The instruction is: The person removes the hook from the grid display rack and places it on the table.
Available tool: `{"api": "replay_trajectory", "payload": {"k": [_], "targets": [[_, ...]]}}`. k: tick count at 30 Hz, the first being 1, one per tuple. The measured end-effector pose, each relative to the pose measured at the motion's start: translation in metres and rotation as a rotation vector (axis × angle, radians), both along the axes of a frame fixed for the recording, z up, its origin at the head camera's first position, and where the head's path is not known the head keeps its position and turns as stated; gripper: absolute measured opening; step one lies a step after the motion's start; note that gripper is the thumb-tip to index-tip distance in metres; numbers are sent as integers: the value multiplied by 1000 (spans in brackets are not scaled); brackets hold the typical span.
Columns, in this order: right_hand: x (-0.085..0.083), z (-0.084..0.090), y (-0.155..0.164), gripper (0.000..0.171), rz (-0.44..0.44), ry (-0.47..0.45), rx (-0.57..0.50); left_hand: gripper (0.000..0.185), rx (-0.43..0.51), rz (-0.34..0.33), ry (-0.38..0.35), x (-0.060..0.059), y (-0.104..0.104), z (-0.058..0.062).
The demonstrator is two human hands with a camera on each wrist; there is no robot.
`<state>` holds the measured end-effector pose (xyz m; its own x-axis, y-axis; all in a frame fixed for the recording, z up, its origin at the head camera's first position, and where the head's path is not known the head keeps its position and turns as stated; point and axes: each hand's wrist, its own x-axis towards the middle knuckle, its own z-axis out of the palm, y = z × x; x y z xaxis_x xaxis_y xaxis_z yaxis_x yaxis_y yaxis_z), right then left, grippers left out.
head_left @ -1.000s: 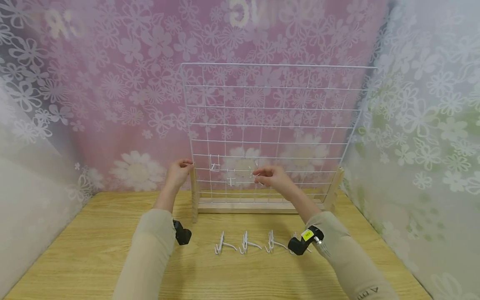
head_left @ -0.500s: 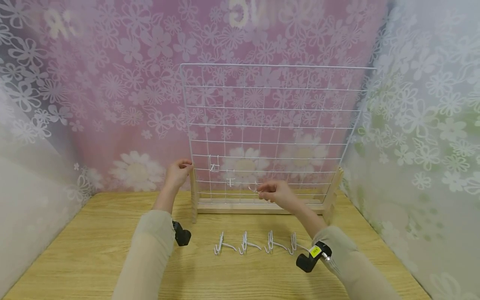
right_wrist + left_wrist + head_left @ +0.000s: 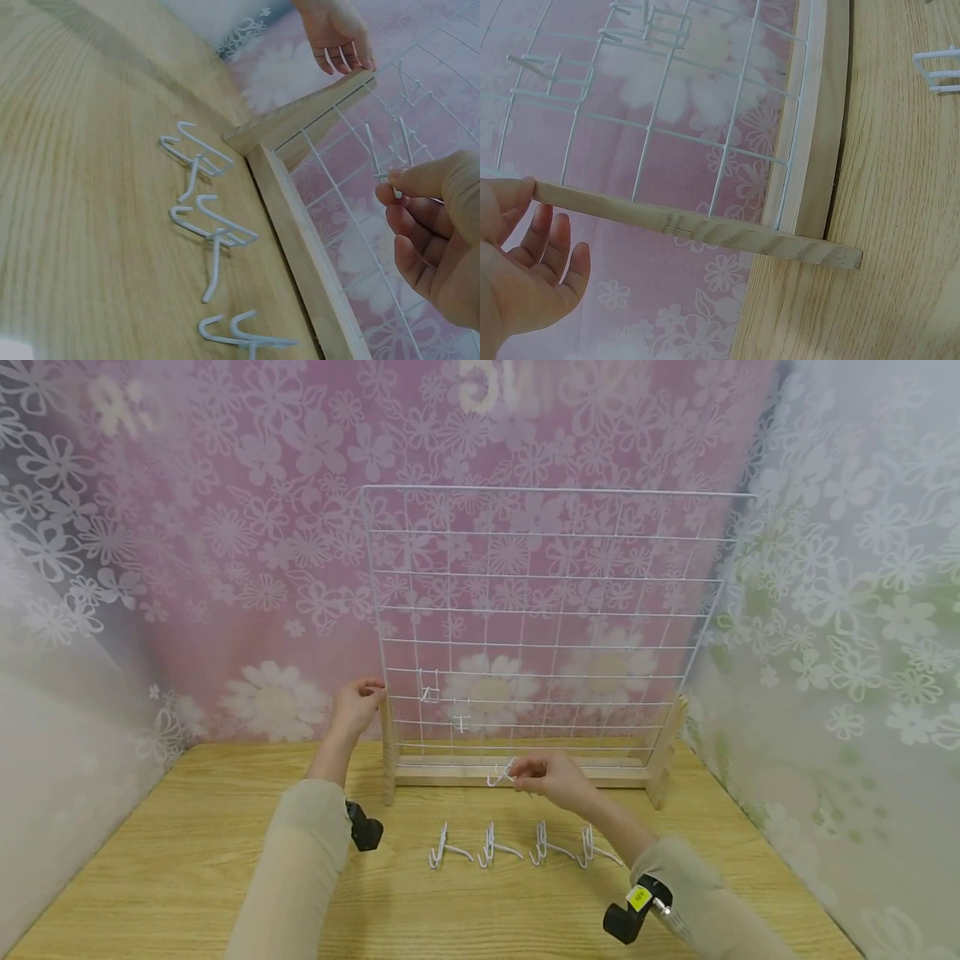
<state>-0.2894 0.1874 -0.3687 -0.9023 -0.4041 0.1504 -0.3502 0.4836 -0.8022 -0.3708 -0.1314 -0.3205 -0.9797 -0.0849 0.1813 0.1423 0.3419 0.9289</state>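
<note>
A white wire grid panel stands upright in a wooden base. My left hand pinches its left side at the top of the wooden upright between thumb and forefinger, the other fingers loosely bent. My right hand pinches a white wire hook by its prong, in front of the grid's bottom edge and apart from it. Two similar hooks hang on the grid, an upper-left hook and a lower hook.
Several white hooks lie in a row on the wooden table in front of the stand, from the leftmost hook to the rightmost hook. Flower-patterned cloth hangs behind and at both sides.
My right hand has moved down, from the middle of the grid's lower part to its bottom edge, with the hook still in its fingers. My left hand has stayed in place.
</note>
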Motion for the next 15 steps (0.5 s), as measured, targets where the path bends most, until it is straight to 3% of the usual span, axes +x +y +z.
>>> {"api": "replay_trajectory", "payload": {"k": [8,15], "targets": [[16,-10,-8,15,90,-25,-21,28,-10,-13,-9,1,-1,0],[28,-16,-15,13,106,-24,-21,29,-3,-22,-7,1,-1,-1]]}}
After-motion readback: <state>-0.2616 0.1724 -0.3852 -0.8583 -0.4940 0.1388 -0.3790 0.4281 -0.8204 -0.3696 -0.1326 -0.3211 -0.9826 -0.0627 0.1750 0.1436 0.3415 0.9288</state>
